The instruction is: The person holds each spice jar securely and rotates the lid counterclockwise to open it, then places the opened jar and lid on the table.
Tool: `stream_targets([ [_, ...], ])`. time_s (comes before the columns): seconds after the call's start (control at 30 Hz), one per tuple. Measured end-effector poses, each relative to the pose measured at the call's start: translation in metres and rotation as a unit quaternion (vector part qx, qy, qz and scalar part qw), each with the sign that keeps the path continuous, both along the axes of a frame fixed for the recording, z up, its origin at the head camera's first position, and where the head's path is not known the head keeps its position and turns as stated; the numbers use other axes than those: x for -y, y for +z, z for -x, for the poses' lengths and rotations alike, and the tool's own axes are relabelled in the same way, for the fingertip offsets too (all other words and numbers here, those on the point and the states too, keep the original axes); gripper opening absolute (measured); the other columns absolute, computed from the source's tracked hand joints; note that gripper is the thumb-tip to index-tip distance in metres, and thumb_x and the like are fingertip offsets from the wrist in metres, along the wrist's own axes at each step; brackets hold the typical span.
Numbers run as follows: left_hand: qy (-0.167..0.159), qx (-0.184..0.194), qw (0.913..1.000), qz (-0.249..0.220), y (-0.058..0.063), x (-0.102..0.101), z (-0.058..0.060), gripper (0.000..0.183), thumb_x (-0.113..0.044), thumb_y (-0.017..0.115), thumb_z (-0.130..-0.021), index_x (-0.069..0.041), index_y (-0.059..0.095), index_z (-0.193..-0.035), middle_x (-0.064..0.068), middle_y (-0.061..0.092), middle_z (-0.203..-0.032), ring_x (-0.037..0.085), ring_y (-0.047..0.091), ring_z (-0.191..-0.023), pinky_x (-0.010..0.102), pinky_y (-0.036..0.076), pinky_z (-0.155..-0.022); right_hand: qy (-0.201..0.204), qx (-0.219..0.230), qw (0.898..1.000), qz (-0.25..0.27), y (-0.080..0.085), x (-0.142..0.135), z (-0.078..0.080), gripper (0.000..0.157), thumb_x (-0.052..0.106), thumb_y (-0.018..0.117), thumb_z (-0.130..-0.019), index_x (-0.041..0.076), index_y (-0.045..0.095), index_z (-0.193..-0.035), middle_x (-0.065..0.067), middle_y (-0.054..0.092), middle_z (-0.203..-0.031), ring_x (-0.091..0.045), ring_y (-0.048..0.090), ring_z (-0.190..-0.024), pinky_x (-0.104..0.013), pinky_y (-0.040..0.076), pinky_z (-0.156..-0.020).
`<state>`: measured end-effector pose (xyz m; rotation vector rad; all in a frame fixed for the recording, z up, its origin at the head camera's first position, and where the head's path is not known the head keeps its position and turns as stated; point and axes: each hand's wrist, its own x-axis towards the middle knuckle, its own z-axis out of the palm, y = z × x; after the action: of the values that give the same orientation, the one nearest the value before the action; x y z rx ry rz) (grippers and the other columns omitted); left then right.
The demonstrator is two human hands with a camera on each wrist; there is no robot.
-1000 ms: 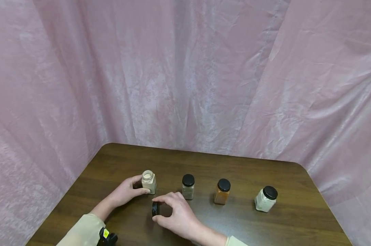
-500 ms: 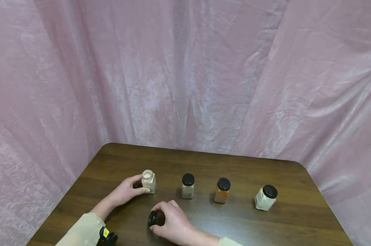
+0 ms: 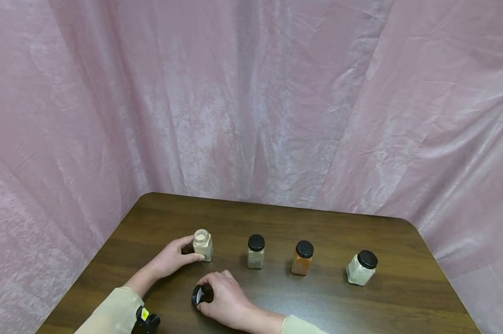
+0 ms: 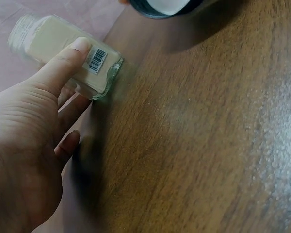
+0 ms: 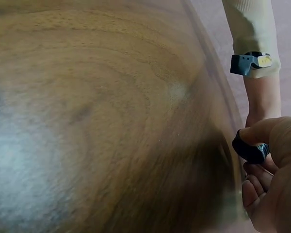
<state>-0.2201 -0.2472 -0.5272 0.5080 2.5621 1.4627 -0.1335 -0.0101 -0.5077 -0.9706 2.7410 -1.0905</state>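
An uncapped glass jar (image 3: 204, 247) of pale beige powder stands at the left of the table, its mouth facing up. My left hand (image 3: 174, 258) grips it, thumb across the near side. A barcode label (image 4: 97, 60) shows beside the thumb in the left wrist view. Nearer the front edge, my right hand (image 3: 228, 300) pinches a black screw lid (image 3: 198, 296) between thumb and fingers. The lid is tilted on its side above the table, its white inner face turned left. In the right wrist view, the lid (image 5: 250, 148) shows dark between thumb and fingers.
To the right stand three jars with black lids: one of greyish-green seasoning (image 3: 256, 253), one of orange powder (image 3: 302, 259) and one with whitish contents (image 3: 361, 269). The brown wooden table (image 3: 339, 306) ends at a pink curtain (image 3: 251, 116) behind.
My right hand has moved left and slightly toward the front with the lid, turning it so its white inside now shows. My left hand and the jar stay in place.
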Motion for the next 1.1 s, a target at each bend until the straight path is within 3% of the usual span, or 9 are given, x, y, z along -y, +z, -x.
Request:
stream_targets([
  [0.47, 0.000, 0.003, 0.9999, -0.012, -0.001, 0.000, 0.002, 0.055, -0.031, 0.080, -0.090, -0.016, 0.061, -0.139, 0.002, 0.068, -0.128, 0.024, 0.058, -0.124, 0.052, 0.042, -0.106, 0.014, 0.009, 1.000, -0.011, -0.003, 0.013, 0.002, 0.041, 0.023, 0.090, -0.076, 0.020, 0.072, -0.112, 0.017, 0.067, -0.102, -0.002, 0.051, -0.095, -0.020, 0.042, -0.083],
  [0.67, -0.001, 0.000, 1.0000, 0.003, -0.003, 0.000, 0.003, 0.056, -0.034, 0.080, -0.090, -0.017, 0.061, -0.139, -0.001, 0.069, -0.126, 0.022, 0.059, -0.122, 0.046, 0.044, -0.104, 0.008, 0.020, 1.000, -0.002, -0.007, 0.012, 0.004, 0.041, 0.021, 0.090, -0.075, 0.019, 0.072, -0.112, 0.016, 0.067, -0.102, -0.002, 0.050, -0.094, -0.019, 0.042, -0.082],
  [0.93, -0.004, 0.002, 1.0000, 0.003, -0.004, 0.002, -0.001, 0.054, -0.032, 0.079, -0.091, -0.016, 0.061, -0.139, 0.001, 0.069, -0.126, 0.024, 0.061, -0.121, 0.045, 0.047, -0.101, -0.003, -0.007, 1.000, -0.019, -0.014, 0.011, 0.003, 0.039, 0.024, 0.091, -0.074, 0.020, 0.074, -0.109, 0.018, 0.066, -0.102, -0.002, 0.050, -0.094, -0.018, 0.043, -0.082],
  [1.1, -0.007, -0.001, 1.0000, -0.004, 0.000, 0.000, 0.001, 0.053, -0.031, 0.079, -0.091, -0.016, 0.061, -0.138, 0.000, 0.069, -0.124, 0.023, 0.061, -0.119, 0.043, 0.047, -0.101, -0.011, -0.050, 0.997, -0.054, -0.013, 0.011, 0.005, 0.039, 0.031, 0.091, -0.074, 0.023, 0.072, -0.108, 0.017, 0.063, -0.101, -0.004, 0.048, -0.094, -0.019, 0.042, -0.084],
])
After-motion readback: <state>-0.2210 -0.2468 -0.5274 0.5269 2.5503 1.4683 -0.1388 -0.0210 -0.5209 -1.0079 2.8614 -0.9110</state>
